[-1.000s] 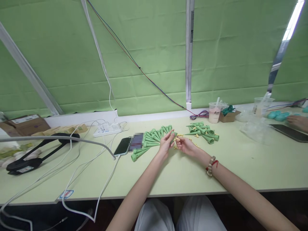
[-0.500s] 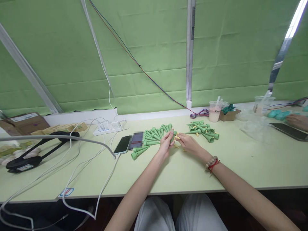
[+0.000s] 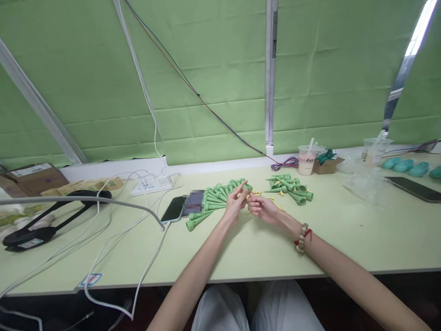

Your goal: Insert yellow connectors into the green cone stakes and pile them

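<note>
My left hand [image 3: 234, 205] is closed around a green plastic cone-shaped spike [image 3: 247, 186], whose wide end shows above the fingers. Close beside it, my right hand [image 3: 261, 208] is pinched with the fingers curled; whatever lies between its fingertips is too small or hidden to make out. Small yellow plastic pieces [image 3: 281, 193] lie scattered behind the right hand. To the left of my hands, several green spikes [image 3: 215, 198] are fanned out in a row. A looser heap of green spikes [image 3: 292, 187] lies to the right.
A phone [image 3: 173, 209], white power strip [image 3: 151, 185], loose cables and a black strap-like device [image 3: 57, 216] occupy the left. At the back right stand a drink cup [image 3: 306, 161] and small cardboard box [image 3: 327, 166]. Plastic bags, turquoise objects [image 3: 406, 166] and a dark tablet-like slab [image 3: 415, 188] lie farther right.
My right hand has turned and its fingers have curled more, close to the left hand. Another person's hand at the far right has left the view.
</note>
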Demonstrator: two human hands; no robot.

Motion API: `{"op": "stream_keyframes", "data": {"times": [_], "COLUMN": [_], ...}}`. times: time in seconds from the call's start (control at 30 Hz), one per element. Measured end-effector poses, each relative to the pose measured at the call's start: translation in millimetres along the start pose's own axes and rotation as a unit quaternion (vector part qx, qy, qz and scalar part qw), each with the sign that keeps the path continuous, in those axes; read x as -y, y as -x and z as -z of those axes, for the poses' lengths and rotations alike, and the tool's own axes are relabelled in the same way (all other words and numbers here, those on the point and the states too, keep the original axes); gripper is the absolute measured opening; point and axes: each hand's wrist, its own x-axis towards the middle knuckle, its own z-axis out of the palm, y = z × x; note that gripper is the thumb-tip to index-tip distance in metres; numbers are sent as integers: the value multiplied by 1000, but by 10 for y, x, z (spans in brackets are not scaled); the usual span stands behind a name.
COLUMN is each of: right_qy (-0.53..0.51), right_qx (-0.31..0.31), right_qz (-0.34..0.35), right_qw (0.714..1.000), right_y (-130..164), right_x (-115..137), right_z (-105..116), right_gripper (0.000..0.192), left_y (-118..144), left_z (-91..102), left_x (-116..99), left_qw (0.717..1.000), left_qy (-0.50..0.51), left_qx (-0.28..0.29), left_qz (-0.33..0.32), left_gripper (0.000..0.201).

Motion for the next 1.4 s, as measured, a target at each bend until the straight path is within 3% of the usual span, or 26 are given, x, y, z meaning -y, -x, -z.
{"op": "stream_keyframes", "data": {"times": [0.07, 0.13, 0.23, 0.3, 0.47, 0.63, 0.73, 0.8, 0.9, 0.97, 1.07, 1.13, 1.23, 1.4], "right_qy": [-79, -83, 58, 192, 425, 631, 666, 653, 593, 513, 310, 176, 94, 133], "right_qx": [1, -14, -74, -125, -170, -147, -137, -145, -176, -191, -161, -118, -104, -134], "right_qz": [-16, -34, -37, 19, 168, 260, 260, 257, 242, 212, 100, 21, -7, 0], "right_qw": [997, 996, 995, 973, 873, 716, 685, 697, 747, 810, 932, 977, 990, 982], "right_y": [-8, -31, -70, -74, -18, 19, 42, 44, 16, -14, -56, -83, -135, -155], "right_x": [5, -12, -52, -64, -26, -12, -43, -70, -101, -108, -101, -98, -116, -129], "right_z": [-6, 0, 39, 77, 162, 224, 234, 217, 170, 140, 119, 120, 131, 149], "right_gripper": [33, 30, 34, 37, 32, 28, 30, 29, 32, 35, 38, 36, 35, 40], "left_y": [-11, -15, -14, -21, -62, -18, 32, 47, 36, 22, 24, 46, 91, 65], "left_z": [7, 7, -7, -14, 18, 5, -31, -45, -38, -20, -2, -21, -105, -182], "left_x": [19, 44, 79, 96, 114, 154, 180, 181, 158, 132, 90, 72, 74, 98], "left_qw": [1000, 1000, 998, 996, 983, 986, 990, 991, 993, 994, 997, 998, 998, 997], "left_qy": [1, 10, 38, 64, 141, 118, 96, 86, 71, 57, 27, 4, -39, -17], "left_qx": [-7, -21, -42, -53, -115, -107, -97, -96, -91, -84, -71, -59, -35, -69], "left_qz": [-2, 12, 29, 35, 41, 46, 39, 39, 38, 32, 19, 5, -18, -8], "left_gripper": [66, 65, 62, 59, 48, 52, 55, 56, 57, 57, 56, 53, 42, 45]}}
